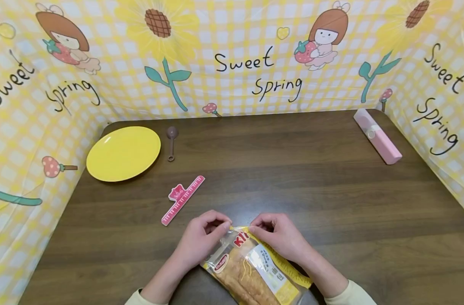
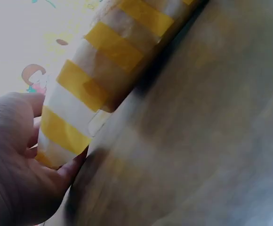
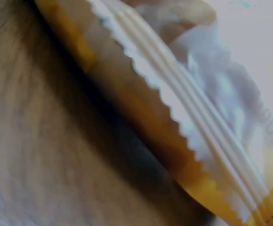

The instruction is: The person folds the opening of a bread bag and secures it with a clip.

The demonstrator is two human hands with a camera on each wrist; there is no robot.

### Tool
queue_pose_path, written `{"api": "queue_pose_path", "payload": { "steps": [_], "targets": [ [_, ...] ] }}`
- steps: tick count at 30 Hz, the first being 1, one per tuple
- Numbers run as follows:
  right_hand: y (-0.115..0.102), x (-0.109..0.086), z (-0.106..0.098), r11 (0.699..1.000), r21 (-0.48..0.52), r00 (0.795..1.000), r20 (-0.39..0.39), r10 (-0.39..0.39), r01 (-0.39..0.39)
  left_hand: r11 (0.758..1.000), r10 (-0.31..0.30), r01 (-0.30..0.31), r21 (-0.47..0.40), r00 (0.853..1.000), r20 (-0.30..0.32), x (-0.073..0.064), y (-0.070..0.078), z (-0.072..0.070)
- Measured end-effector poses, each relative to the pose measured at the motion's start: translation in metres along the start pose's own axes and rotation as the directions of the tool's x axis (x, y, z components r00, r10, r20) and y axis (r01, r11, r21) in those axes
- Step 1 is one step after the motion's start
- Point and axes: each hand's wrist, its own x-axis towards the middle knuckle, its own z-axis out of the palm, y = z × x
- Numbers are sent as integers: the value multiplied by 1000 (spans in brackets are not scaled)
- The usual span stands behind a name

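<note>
A clear and yellow plastic packet of bread (image 1: 247,271) is at the front of the table, tilted, its top end pointing away from me. My left hand (image 1: 203,239) pinches the top edge near its left corner between thumb and fingers. On the other side, my right hand (image 1: 281,239) pinches the same edge with thumb and forefinger. Yellow and white stripes cover the packet's side (image 2: 115,47) in the left wrist view, where my left hand (image 2: 21,165) grips one end. The right wrist view shows the packet's serrated seam (image 3: 174,106) close up, and no fingers.
Beyond my left hand lies a pink ruler-shaped clip (image 1: 183,201). A yellow plate (image 1: 123,154) sits at the back left, with a small brown spoon (image 1: 171,142) beside it. At the back right is a long pink box (image 1: 380,140). Patterned cloth (image 1: 235,25) walls the table.
</note>
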Motion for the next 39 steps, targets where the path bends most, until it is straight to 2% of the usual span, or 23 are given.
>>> {"api": "queue_pose_path", "payload": {
  "steps": [3, 8, 12, 15, 19, 22, 24, 26, 27, 31, 34, 36, 39],
  "targets": [
    [0, 0, 0, 1000, -6, 1000, -2, -9, 9, 999, 49, -50, -12, 993, -110, 2, -1, -4],
    [0, 0, 0, 1000, -20, 1000, -5, -7, 7, 988, 140, -151, -17, 948, -285, 6, -4, -12],
    [0, 0, 0, 1000, -17, 1000, -4, -8, 8, 980, 188, -198, 18, 898, -399, 8, -5, -19],
    [1, 0, 0, 1000, -15, 1000, -3, -5, 5, 971, 237, -220, 92, 845, -480, 10, -7, -24],
    [1, 0, 0, 1000, -22, 1000, -3, -3, 3, 958, 282, -204, 200, 783, -555, 12, -10, -32],
    [1, 1, -1, 1000, -28, 1000, -6, -7, 6, 948, 298, -161, 275, 752, -587, 13, -13, -37],
    [1, 1, -1, 1000, -30, 1000, -7, -9, 9, 942, 296, -123, 312, 743, -600, 14, -14, -39],
    [1, 1, -1, 1000, -27, 1000, -7, -9, 9, 943, 269, -75, 324, 748, -607, 14, -15, -40],
    [1, 1, -1, 1000, -26, 1000, -7, -8, 8, 945, 246, -49, 323, 757, -605, 14, -15, -41],
    [1, 0, -1, 1000, -23, 1000, -9, -3, 3, 947, 129, 65, 314, 819, -559, 14, -17, -43],
    [1, 0, 0, 1000, -26, 1000, -10, -1, 1, 935, 93, 98, 341, 861, -501, 14, -18, -44],
    [1, 0, 0, 1000, -28, 1000, -9, -1, 1, 931, 92, 97, 353, 871, -483, 13, -18, -44],
    [1, 0, 0, 1000, -31, 1000, -8, -1, 1, 933, 82, 105, 344, 869, -488, 12, -19, -42]
  ]
}}
